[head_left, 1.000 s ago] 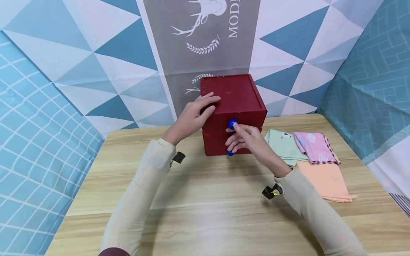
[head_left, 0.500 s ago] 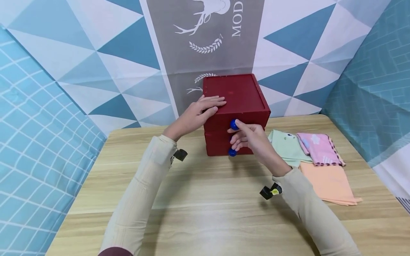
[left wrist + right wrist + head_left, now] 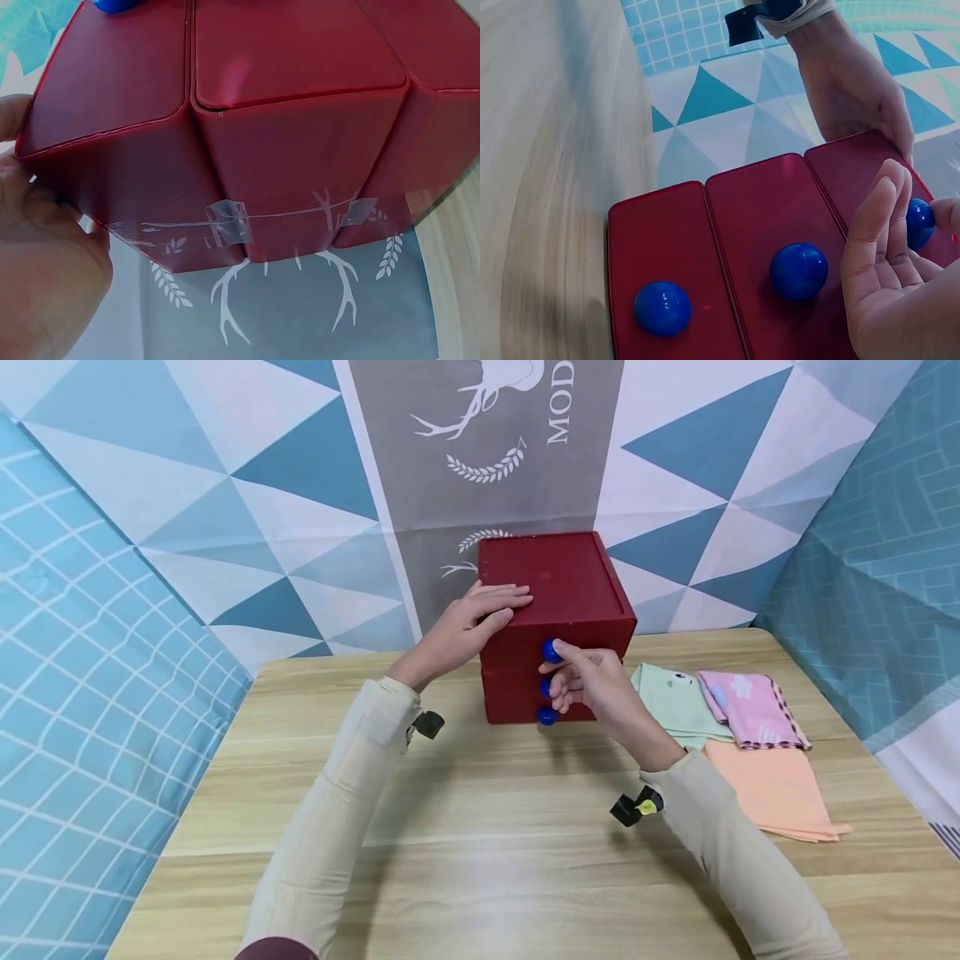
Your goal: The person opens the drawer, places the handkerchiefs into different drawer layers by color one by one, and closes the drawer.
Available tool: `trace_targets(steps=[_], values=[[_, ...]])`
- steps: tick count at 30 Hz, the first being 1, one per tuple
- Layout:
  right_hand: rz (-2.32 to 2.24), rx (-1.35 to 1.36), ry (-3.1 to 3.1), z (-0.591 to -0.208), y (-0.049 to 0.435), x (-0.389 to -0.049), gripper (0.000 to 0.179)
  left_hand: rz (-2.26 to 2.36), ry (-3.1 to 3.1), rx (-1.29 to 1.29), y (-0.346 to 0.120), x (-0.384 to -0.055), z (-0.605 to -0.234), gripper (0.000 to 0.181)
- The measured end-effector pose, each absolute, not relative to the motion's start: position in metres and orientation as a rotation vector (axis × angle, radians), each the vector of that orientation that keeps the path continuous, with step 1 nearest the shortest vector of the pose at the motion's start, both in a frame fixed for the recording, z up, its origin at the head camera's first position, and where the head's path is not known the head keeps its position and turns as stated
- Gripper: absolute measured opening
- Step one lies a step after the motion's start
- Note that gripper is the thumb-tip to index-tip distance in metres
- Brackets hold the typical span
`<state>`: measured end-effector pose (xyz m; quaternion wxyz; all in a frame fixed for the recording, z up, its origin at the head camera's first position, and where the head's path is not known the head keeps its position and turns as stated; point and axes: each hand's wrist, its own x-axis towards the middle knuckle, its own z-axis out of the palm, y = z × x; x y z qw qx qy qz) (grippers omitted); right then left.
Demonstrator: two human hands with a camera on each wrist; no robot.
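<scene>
Simultaneously, the top blue knob (image 3: 552,650) on the front of a red box (image 3: 562,578) is being pinched by the right hand (image 3: 600,687), while the box's left edge is being touched by the left hand (image 3: 467,625), its fingers being laid nearly straight over the top. Below it, a middle knob (image 3: 546,687) is being partly hidden by the right hand; right of the box, on the wooden table (image 3: 465,860), a green cloth (image 3: 678,706) and a peach cloth (image 3: 772,789) are being overlapped by a pink cloth (image 3: 753,712).
</scene>
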<state>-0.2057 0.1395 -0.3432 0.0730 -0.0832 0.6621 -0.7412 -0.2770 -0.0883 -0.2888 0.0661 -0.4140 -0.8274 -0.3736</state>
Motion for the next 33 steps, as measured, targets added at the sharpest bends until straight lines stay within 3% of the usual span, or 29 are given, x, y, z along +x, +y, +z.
trace_targets(steps=[33], values=[[-2.103,-0.315,2.076,-0.345,0.148,-0.172,0.061,-1.272,-2.508,-1.226,-0.09,-0.276,-0.287,0.037]])
